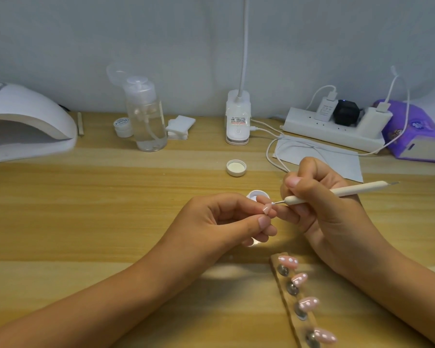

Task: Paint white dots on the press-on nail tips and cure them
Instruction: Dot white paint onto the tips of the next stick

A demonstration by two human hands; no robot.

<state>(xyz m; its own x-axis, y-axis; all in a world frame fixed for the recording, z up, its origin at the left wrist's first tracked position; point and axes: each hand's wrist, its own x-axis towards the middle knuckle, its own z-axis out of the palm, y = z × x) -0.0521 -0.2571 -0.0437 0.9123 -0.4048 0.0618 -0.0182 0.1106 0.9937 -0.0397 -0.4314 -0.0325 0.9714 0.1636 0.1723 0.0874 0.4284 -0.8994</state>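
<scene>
So, centre of frame: left hand (226, 219) pinches one pink nail tip (341, 209) between thumb and forefinger, other fingers curled under. Right hand (319, 197) grips a white dotting tool (337, 193) like a pen, shaft running out to the right. The tool's metal point touches the top of the held tip. Both wrists are low over the wooden table (111, 197).

Just behind the left fingertips is a small white pot (253, 194), partly hidden; contents can't be made out. Its likely lid (236, 168) lies upside down a bit higher in frame, apart from it.

Lower right: brown holder strip (290, 301) lying diagonally, with metal studs. Four more pink tips sit along it, each with white dots on it: first tip (289, 262), second tip (299, 278), third tip (309, 303), fourth tip (324, 335).

Upper left: white curing lamp (28, 116), opening facing the camera. Next to it, going right along the back wall:
- a small jar (122, 126)
- a clear pump bottle (148, 116)
- a stack of white pads (180, 126)
- a clip-on desk lamp base (237, 119)
- a power strip (332, 131) with chargers plugged in
- a purple tissue pack (412, 129) at the right edge

A white sheet (337, 156) lies in front of the power strip, with a cable over it.
</scene>
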